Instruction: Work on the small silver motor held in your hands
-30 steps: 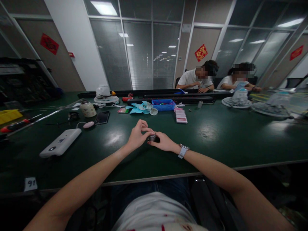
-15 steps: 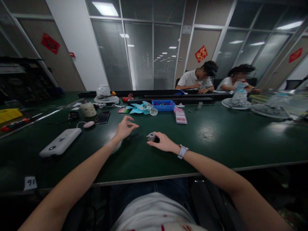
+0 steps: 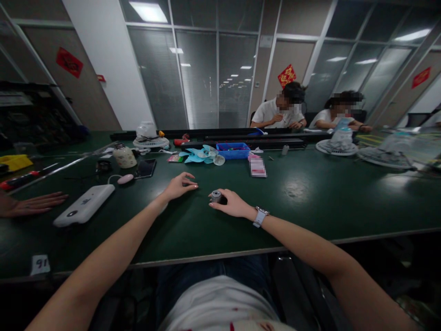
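Observation:
My right hand (image 3: 233, 203) is closed around a small grey metal cylinder (image 3: 216, 196), thumb on the near side and fingers on the far side. Its round top faces up, with a dark spot in the middle, and it seems to stand on the green table (image 3: 193, 230). To the left of it, my left hand (image 3: 177, 187) hovers low over the table. Its thumb and fingers are curved and apart, with nothing visible between them.
Beyond my hands lie light-blue fan blades (image 3: 200, 155), a blue bin (image 3: 233, 151) and a pink-and-white pack (image 3: 257, 166). On the left are a white case (image 3: 84, 205), a phone (image 3: 145, 168), a patterned jar (image 3: 124, 156) and another person's hand (image 3: 37, 203). Two people (image 3: 277, 114) sit opposite.
My left hand has sunk a little toward the table. Another person's hand has come in at the left edge, beside the white case. My right hand keeps its hold on the cylinder.

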{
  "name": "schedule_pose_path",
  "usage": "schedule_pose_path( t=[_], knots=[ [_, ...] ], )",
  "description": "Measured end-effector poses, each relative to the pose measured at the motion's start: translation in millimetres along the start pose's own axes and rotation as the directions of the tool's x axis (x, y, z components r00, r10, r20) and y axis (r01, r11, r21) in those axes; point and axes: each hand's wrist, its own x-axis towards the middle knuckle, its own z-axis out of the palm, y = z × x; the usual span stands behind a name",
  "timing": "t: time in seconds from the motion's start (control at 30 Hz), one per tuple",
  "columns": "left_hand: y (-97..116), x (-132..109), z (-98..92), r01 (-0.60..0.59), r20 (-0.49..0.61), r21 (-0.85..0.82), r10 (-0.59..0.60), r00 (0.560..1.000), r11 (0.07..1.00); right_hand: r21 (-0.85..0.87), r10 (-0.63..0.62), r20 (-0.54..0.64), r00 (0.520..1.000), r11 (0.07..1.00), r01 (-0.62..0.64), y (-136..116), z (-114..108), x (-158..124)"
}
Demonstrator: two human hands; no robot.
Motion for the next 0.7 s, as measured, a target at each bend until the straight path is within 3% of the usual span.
schedule_pose_path(
  t=[0.23, 0.43, 0.57, 0.7],
  knots=[
    [15, -4, 7.7, -0.036, -0.037, 0.061, 0.038, 0.999, 0.998, 0.0, 0.009, 0.007, 1.0, 1.0, -0.009, 2, 1, 0],
    [60, -17, 30.0, -0.176, -0.144, -0.217, 0.146, 0.979, 0.96, -0.01, 0.002, -0.014, 1.0, 1.0, -0.002, 2, 3, 1],
    [86, -29, 44.7, -0.175, -0.104, -0.359, 0.147, 0.984, 0.917, -0.033, 0.006, -0.025, 1.0, 0.999, -0.007, 7, 5, 2],
    [92, -34, 50.7, -0.165, -0.065, -0.381, 0.151, 0.986, 0.91, -0.058, 0.007, -0.031, 1.0, 0.998, -0.008, 11, 7, 2]
  ],
)
